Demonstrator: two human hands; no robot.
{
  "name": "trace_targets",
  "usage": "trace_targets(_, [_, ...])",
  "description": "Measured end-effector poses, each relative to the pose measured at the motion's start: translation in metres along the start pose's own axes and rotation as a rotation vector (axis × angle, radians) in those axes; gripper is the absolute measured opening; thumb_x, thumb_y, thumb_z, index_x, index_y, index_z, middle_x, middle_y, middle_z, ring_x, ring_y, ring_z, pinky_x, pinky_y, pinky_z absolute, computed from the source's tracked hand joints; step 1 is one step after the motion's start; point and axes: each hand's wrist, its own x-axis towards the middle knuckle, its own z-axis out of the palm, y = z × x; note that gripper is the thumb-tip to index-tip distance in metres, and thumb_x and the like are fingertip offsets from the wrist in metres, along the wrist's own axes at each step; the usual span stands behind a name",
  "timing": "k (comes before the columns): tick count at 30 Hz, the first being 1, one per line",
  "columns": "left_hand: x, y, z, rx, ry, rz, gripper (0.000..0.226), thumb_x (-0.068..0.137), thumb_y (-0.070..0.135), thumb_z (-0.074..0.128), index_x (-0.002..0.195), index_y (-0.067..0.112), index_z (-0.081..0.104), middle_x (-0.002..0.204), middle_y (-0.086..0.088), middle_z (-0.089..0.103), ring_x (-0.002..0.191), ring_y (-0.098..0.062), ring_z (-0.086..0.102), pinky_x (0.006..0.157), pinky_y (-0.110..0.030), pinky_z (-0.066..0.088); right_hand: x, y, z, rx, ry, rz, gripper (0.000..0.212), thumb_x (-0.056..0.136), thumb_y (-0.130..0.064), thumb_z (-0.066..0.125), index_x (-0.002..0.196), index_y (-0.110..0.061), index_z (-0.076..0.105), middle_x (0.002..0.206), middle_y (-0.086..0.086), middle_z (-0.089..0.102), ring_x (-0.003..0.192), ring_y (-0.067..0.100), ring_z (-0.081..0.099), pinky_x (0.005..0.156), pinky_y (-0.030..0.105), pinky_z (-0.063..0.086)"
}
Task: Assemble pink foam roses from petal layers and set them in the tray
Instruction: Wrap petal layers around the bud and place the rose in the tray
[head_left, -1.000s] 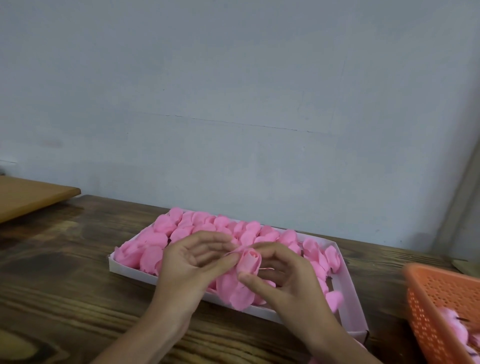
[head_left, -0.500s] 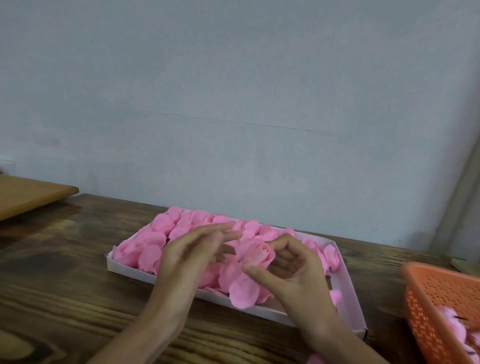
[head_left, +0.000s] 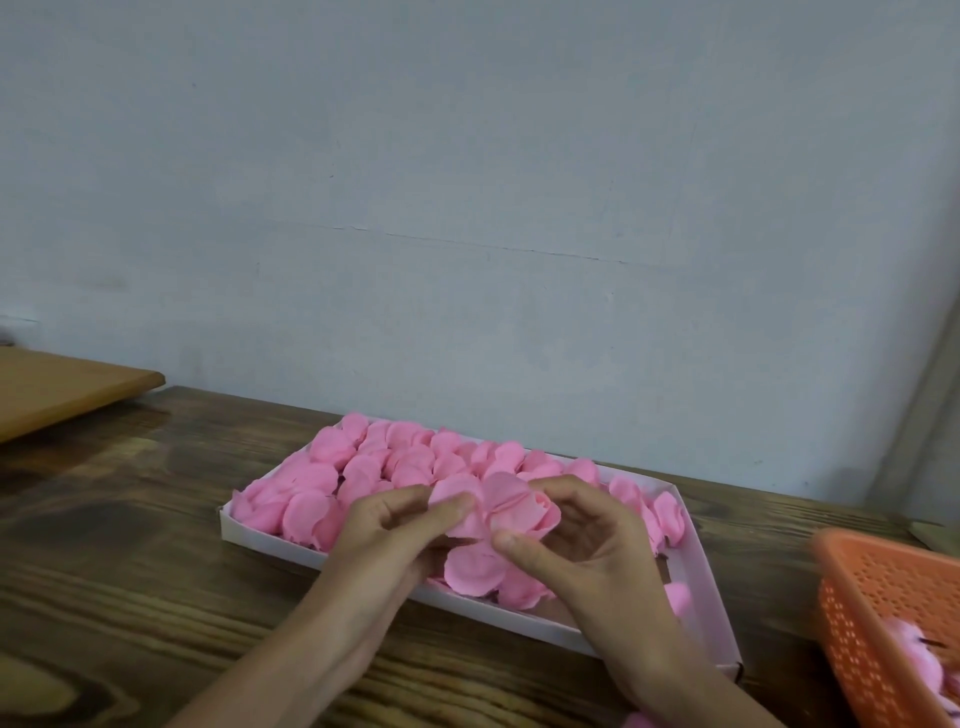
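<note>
Since 0.5 s ago left hand (head_left: 395, 535) is curling in: fingers that were lying nearly straight are now bending onto the rose (head_left: 506, 512). The bloom is now lying flatter, with petals fanning toward the camera instead of standing as a bud. Tray and basket aren't shifting

Head view:
- left hand is pinching the rose's left petal, left thumb (head_left: 448, 512) pressing on top and the other fingers curling underneath
- right hand (head_left: 587, 551) is cupping the rose from the right, right thumb (head_left: 519, 548) pushing against the lower petals at the front. Its fingers are arching round the back, clamped on the bloom, not spread
- rose is hanging just above the near middle of the white tray (head_left: 270, 538). Its lowest petals are drooping toward the tray's near wall, can't tell if they're touching
- tray is sitting on the dark wooden table (head_left: 130, 545). A pile of pink pieces (head_left: 363, 467) is filling its left and middle part, with only a few lying at the right end
- orange basket (head_left: 893, 613) is sitting at the right edge, apart from the tray, holding more pink bits
- light wooden board (head_left: 62, 384) is showing at far left, pale wall (head_left: 467, 208) behind everything
</note>
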Motion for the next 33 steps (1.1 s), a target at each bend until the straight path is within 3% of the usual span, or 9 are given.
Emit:
trace_targets(3, [-0.002, -0.002, 0.004, 0.071, 0.129, 0.034, 0.023, 0.079, 0.03, 0.08, 0.086, 0.007, 0.079, 0.092, -0.017, 0.077, 0.093, -0.034, 0.076, 0.088, -0.046, 0.061, 0.0, -0.005, 0.002, -0.009, -0.053, -0.014, 0.029, 0.078, -0.016, 0.088, 0.104, -0.016, 0.075, 0.103, 0.012, 0.077, 0.099, 0.031, 0.074, 0.088, 0.033, 0.06])
trace_targets(6, [-0.003, -0.006, 0.008, 0.053, 0.199, 0.049, 0.013, 0.086, 0.015, 0.076, 0.076, 0.008, 0.075, 0.084, -0.012, 0.076, 0.088, -0.033, 0.076, 0.078, -0.043, 0.061, 0.0, -0.005, 0.003, -0.001, -0.033, -0.025, 0.03, 0.077, -0.014, 0.087, 0.104, -0.017, 0.073, 0.102, 0.011, 0.077, 0.097, 0.026, 0.075, 0.085, 0.031, 0.059])
trace_targets(9, [-0.005, -0.01, 0.011, 0.062, 0.231, 0.069, 0.014, 0.087, 0.015, 0.074, 0.073, 0.011, 0.075, 0.079, -0.01, 0.075, 0.083, -0.031, 0.076, 0.071, -0.037, 0.061, 0.0, -0.005, 0.003, 0.006, -0.03, -0.033, 0.031, 0.077, -0.014, 0.087, 0.104, -0.018, 0.073, 0.101, 0.012, 0.077, 0.095, 0.027, 0.075, 0.084, 0.033, 0.06])
trace_targets(13, [-0.007, -0.012, 0.013, 0.125, 0.248, 0.155, 0.011, 0.089, 0.019, 0.073, 0.083, 0.011, 0.078, 0.084, -0.015, 0.075, 0.085, -0.034, 0.074, 0.075, -0.041, 0.064, -0.001, -0.005, 0.003, -0.031, -0.098, -0.052, 0.03, 0.081, -0.003, 0.085, 0.104, -0.018, 0.073, 0.101, 0.012, 0.077, 0.096, 0.027, 0.075, 0.086, 0.033, 0.059])
trace_targets(17, [-0.01, -0.009, 0.017, 0.169, 0.24, 0.342, 0.021, 0.078, 0.036, 0.079, 0.082, 0.015, 0.079, 0.078, -0.01, 0.075, 0.078, -0.025, 0.074, 0.07, -0.029, 0.062, 0.0, -0.005, 0.002, -0.08, -0.091, -0.047, 0.032, 0.08, 0.001, 0.084, 0.103, -0.02, 0.075, 0.111, 0.006, 0.076, 0.104, 0.024, 0.074, 0.089, 0.03, 0.059])
trace_targets(20, [-0.011, -0.008, 0.018, 0.218, 0.157, 0.427, 0.025, 0.085, 0.038, 0.079, 0.079, 0.014, 0.079, 0.074, -0.01, 0.073, 0.073, -0.023, 0.072, 0.068, -0.026, 0.06, -0.001, -0.003, 0.001, -0.08, -0.1, -0.035, 0.031, 0.081, 0.003, 0.083, 0.101, -0.018, 0.074, 0.117, 0.005, 0.075, 0.109, 0.025, 0.073, 0.091, 0.035, 0.06])
trace_targets(25, [-0.008, -0.005, 0.016, 0.078, 0.199, 0.287, 0.047, 0.089, 0.053, 0.057, 0.072, 0.014, 0.078, 0.075, -0.013, 0.073, 0.075, -0.028, 0.072, 0.069, -0.033, 0.06, -0.002, -0.003, 0.003, -0.086, -0.122, -0.019, 0.025, 0.078, -0.003, 0.087, 0.095, -0.011, 0.071, 0.096, 0.012, 0.077, 0.093, 0.029, 0.074, 0.083, 0.038, 0.06])
trace_targets(27, [-0.008, -0.006, 0.018, 0.063, 0.184, 0.233, 0.045, 0.089, 0.051, 0.058, 0.076, 0.012, 0.075, 0.079, -0.014, 0.072, 0.077, -0.03, 0.07, 0.069, -0.038, 0.059, -0.004, -0.003, 0.005, -0.101, -0.149, -0.024, 0.027, 0.076, -0.007, 0.089, 0.096, -0.012, 0.071, 0.097, 0.01, 0.076, 0.091, 0.026, 0.074, 0.082, 0.036, 0.06])
trace_targets(33, [-0.014, -0.015, 0.038, -0.103, 0.18, 0.116, 0.029, 0.093, 0.035, 0.063, 0.078, 0.011, 0.069, 0.077, -0.009, 0.067, 0.07, -0.018, 0.069, 0.056, -0.028, 0.057, -0.006, -0.001, 0.012, -0.246, -0.146, -0.062, 0.028, 0.073, -0.011, 0.092, 0.094, -0.021, 0.075, 0.093, -0.001, 0.068, 0.086, 0.026, 0.073, 0.076, 0.043, 0.062])
